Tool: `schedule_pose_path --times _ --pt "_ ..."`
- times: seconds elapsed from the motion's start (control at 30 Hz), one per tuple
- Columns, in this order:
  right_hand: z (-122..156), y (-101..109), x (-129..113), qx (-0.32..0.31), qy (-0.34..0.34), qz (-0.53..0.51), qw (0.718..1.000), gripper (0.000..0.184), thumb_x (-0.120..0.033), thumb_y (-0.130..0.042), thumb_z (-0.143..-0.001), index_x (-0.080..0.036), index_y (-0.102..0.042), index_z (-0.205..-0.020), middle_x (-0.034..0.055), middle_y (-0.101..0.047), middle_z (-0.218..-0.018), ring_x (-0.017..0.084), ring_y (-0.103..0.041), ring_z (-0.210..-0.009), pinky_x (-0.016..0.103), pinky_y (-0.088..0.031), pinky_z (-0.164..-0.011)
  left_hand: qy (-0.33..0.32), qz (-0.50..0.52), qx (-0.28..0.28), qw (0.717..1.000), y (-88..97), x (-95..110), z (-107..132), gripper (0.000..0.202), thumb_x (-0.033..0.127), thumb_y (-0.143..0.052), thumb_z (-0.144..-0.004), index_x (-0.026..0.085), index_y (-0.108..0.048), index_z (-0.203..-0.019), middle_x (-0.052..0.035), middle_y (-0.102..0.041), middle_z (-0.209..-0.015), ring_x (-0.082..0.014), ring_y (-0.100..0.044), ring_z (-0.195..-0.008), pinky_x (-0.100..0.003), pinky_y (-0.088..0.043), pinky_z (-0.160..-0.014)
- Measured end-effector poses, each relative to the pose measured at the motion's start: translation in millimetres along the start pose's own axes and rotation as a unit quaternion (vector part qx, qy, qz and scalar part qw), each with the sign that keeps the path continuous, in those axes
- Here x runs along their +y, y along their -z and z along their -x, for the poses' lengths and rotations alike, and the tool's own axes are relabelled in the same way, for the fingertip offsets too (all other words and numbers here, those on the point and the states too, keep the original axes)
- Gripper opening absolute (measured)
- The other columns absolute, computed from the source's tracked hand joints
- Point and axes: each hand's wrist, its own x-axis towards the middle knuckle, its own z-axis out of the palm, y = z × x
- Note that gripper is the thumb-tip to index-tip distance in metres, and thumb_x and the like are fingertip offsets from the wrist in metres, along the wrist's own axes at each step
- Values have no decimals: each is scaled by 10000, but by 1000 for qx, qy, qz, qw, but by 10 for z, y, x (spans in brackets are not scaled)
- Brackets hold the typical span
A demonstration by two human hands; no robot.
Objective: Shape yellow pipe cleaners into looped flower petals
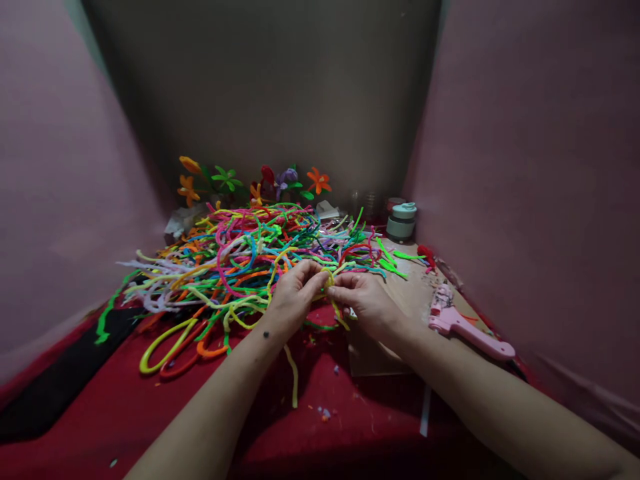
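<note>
Both hands, left hand (294, 293) and right hand (364, 299), pinch a fuzzy yellow pipe cleaner (330, 279) in a closed grip; just beyond lies the tangled multicoloured pipe-cleaner heap (250, 247).

Only the arms of the person show, from below the elbow to the fingertips. The left hand (294, 295) and the right hand (369, 303) are bare, and so are the wrists. The left forearm (210, 413) is uncovered along all of its visible length, smooth and slim, and carries one small round dark mark (267, 334) near the wrist, just below the hand. The right forearm (500, 400) is likewise uncovered up to the edge of the picture and looks broader there, being closer to the camera. The fingers (350, 283) are slender; finer detail on them is too blurred to tell.
</note>
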Motion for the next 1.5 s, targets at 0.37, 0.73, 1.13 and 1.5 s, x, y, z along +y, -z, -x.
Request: schedule_pose_path --times 0.37,0.73,1.13,1.5 --pt "-135 58 169 104 51 45 992 164 -282 -603 -608 -138 -540 -560 -35 -462 -539 77 -361 -510 225 -267 -485 -134 -523 7 841 -128 -22 163 218 213 -400 -849 151 -582 -746 -50 -562 -583 -167 -498 -542 -269 -292 -531" --pt "-142 10 -37 79 31 -99 991 240 -323 -674 -592 -152 -506 -609 -72 -413 -476 46 -314 -398 206 -214 -403 39 63 31 997 40 57 19 305 373 -541 -757 166 -451 -550 66 -406 -433 -55 -335 -387 -182 -266 -400" --pt "-135 -52 -98 120 69 -97 986 195 -322 -612 -634 -167 -494 -647 -50 -469 -554 83 -392 -477 230 -300 -466 113 285 -41 951 -256 108 59 247 309 -702 -631 123 -542 -643 53 -480 -459 -24 -372 -386 -146 -284 -390" --pt "-292 -43 -73 158 95 7 983 186 -324 -585 -654 -157 -512 -621 -38 -464 -570 89 -376 -527 231 -301 -510 155 196 -172 953 -171 14 174 234 337 -598 -707 162 -500 -585 56 -474 -397 -46 -301 -282 -173 -231 -291"
